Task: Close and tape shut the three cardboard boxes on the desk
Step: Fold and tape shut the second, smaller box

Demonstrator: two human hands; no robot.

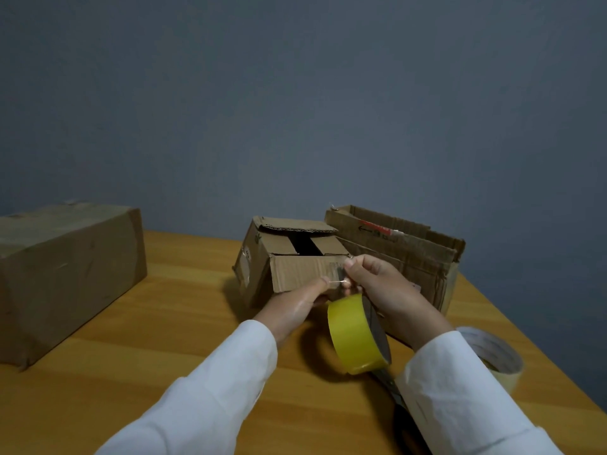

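Both hands meet before the small open box (289,257) mid-desk. Left hand (295,303) and right hand (377,284) each pinch tape pulled off the yellow roll (353,333). Large closed box (65,267) far left; flattened-looking box (410,254) behind right; clear roll (499,356) beside right sleeve.

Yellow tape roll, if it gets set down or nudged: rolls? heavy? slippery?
The yellow tape roll is a wide ring held on edge above the desk, so set down that way it would probably roll; laid flat it should stay put. Its hollow cardboard core suggests it is fairly light. The smooth outer face may be a little slippery.
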